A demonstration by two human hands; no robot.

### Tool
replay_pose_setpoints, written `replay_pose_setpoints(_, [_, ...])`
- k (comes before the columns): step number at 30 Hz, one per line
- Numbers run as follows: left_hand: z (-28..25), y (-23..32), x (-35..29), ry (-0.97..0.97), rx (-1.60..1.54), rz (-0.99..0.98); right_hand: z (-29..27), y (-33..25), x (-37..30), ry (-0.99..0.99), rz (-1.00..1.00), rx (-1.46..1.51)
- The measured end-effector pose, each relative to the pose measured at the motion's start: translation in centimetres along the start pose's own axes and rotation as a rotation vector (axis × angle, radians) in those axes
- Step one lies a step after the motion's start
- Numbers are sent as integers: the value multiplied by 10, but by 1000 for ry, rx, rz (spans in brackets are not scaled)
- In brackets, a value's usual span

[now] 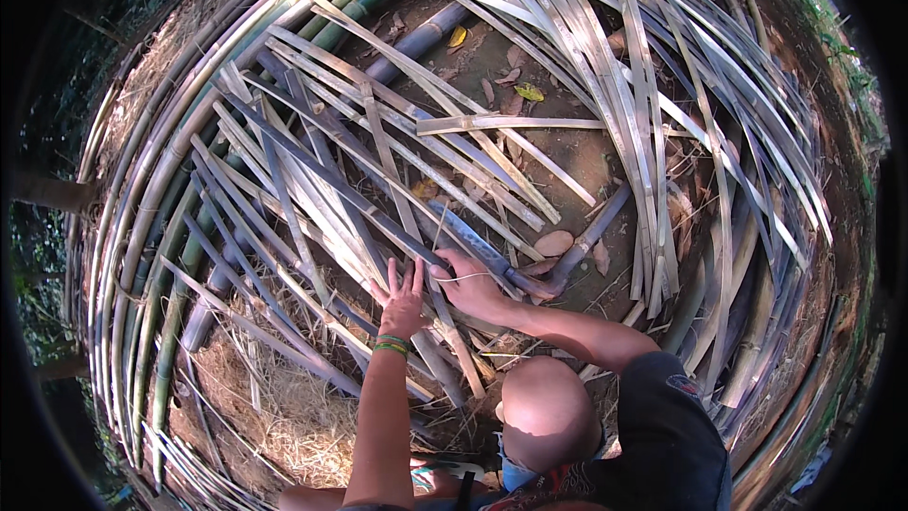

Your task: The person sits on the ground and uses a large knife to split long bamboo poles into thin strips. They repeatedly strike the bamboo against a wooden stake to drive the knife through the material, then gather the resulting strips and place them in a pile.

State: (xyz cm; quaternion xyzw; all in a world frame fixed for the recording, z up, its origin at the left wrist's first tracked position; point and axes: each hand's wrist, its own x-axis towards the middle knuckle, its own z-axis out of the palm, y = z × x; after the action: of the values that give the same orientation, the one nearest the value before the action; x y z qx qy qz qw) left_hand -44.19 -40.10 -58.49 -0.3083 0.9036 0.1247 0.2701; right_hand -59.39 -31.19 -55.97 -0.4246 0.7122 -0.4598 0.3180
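While the right hand (470, 287) pinches the dark bamboo strip (352, 193) left of the blade (470, 237), the left hand (402, 303) spreads its fingers beside it; this looks like positioning, probably calling next for steadying.

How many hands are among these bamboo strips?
2: the left hand, near the picture's middle, with a green wristband; the right hand, just right of it, by the near end of a long dark bamboo strip. No others show.
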Motion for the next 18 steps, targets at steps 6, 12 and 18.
replay_pose_setpoints(6, [7,0,7,4,-35,23,-35,24,18,-223,-202,-282])
replay_pose_setpoints(12, [3,-3,7,-37,-120,12,-152,24,114,-99,50,-460])
replay_pose_setpoints(18, [-3,0,8,-58,-78,-2,-261,100,134,672,416,-1052])
